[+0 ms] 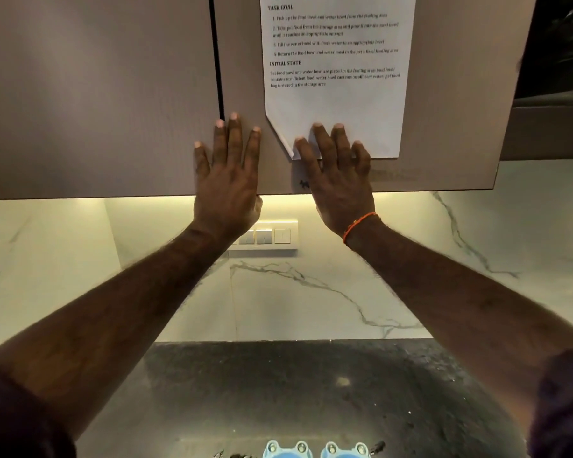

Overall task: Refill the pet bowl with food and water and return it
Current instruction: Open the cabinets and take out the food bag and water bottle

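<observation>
Both my hands are raised flat against the upper cabinet door (450, 120). My left hand (227, 180) lies open on the door, fingers spread, beside the gap between the two doors. My right hand (339, 180) lies open too, its fingertips over the lower edge of a printed paper sheet (338, 104) stuck to the door. An orange thread band circles my right wrist. At the bottom edge of the view, two light-blue pet bowl tops (315, 450) with round eye-like knobs peek in on the dark counter. Their insides are out of view.
A second cabinet door (96, 94) is at left. Below the cabinets is a lit marble backsplash (311, 292) with a switch panel (268, 236). The dark speckled countertop (295, 391) stretches beneath my arms. A dark opening (559, 44) is at the upper right.
</observation>
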